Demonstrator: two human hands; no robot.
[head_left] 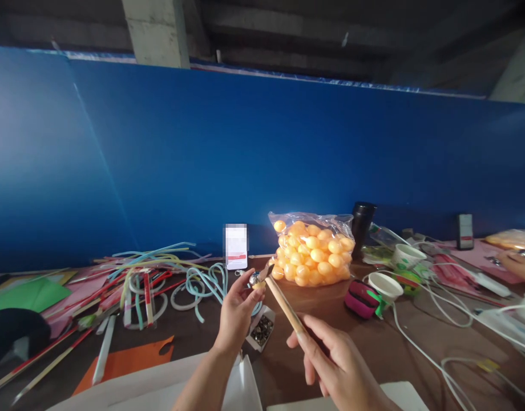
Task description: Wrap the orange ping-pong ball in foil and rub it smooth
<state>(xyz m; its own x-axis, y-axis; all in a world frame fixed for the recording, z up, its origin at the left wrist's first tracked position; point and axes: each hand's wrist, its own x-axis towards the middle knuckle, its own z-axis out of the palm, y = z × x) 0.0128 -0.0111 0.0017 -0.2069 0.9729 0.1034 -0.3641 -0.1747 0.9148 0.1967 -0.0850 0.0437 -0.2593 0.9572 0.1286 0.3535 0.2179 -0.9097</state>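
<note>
My left hand [237,311] pinches a small ball [256,280], yellow below and studded with shiny silvery pieces on its upper side. My right hand [333,354] grips the pale wooden handle of a small hammer [287,307], whose narrow head is at the ball's right side; whether they touch, I cannot tell. Below the ball, a small white box [254,340] holds many shiny metal tacks or studs. Behind both hands stands a clear bag of orange balls [314,251].
A lit phone [236,248] leans near the blue partition [245,142]. Tubes [202,282], sticks and coloured paper crowd the left. A magenta pouch [360,299], paper cups [386,287], a black bottle [363,225] and white cables lie right. Another person's hand [519,265] shows far right.
</note>
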